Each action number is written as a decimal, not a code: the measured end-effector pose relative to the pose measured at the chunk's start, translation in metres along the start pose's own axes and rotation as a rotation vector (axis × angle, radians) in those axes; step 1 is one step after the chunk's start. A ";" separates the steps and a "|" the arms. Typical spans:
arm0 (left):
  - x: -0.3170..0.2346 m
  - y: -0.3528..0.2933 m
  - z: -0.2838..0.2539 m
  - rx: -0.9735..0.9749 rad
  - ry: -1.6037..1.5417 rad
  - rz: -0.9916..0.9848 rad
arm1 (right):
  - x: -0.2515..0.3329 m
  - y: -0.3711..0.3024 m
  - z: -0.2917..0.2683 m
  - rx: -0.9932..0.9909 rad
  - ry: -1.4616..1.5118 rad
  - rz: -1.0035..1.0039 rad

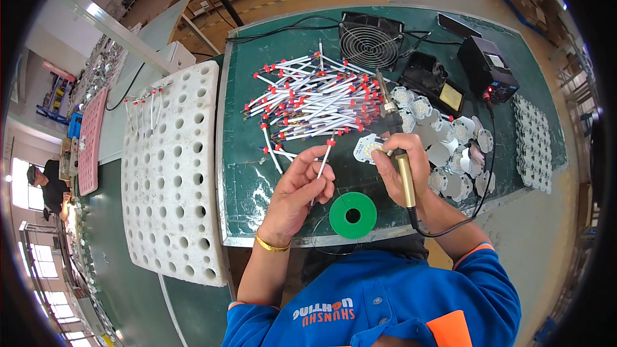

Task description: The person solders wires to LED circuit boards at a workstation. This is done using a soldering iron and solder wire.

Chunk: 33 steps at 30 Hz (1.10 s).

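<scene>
Between the fingers of my left hand (297,189) is a short white cable (325,159) with a red ring near its upper end. My right hand (409,162) is closed round a soldering iron (405,183), its tip pointing away from me. At the right thumb and fingertips is a round white LED board (367,148); whether they pinch it or only touch it I cannot tell. Beyond both hands spreads a heap of white cables with red rings (308,99). Close to me, between my forearms, lies a green solder spool (366,214) with thin wire trailing from it.
Loose LED boards (441,153) are heaped right of my right hand, with a board panel (535,148) beyond. A fan (369,46), an iron stand (421,71) and a black soldering station (481,77) stand farther back. Left is a holed white foam tray (168,183). Another person (54,183) is far left.
</scene>
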<state>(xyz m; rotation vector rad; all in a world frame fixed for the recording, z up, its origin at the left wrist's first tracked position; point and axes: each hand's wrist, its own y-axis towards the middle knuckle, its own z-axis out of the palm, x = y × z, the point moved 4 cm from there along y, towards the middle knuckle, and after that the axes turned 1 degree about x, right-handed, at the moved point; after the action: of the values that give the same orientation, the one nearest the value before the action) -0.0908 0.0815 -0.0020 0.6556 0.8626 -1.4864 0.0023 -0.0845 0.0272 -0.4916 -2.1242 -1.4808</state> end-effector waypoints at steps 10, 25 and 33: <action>0.012 0.011 0.000 -0.030 0.189 -0.051 | -0.007 -0.010 0.006 -0.007 0.266 0.220; 0.007 0.012 0.016 -0.037 0.383 -0.032 | 0.000 -0.004 0.001 0.012 0.043 0.133; 0.011 0.014 0.019 -0.026 0.428 0.007 | -0.001 -0.004 0.001 -0.004 0.043 0.165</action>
<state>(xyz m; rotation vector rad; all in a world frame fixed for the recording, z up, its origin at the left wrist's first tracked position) -0.0761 0.0600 -0.0021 0.9760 1.2004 -1.3461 0.0006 -0.0854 0.0229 -0.6151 -1.9964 -1.3912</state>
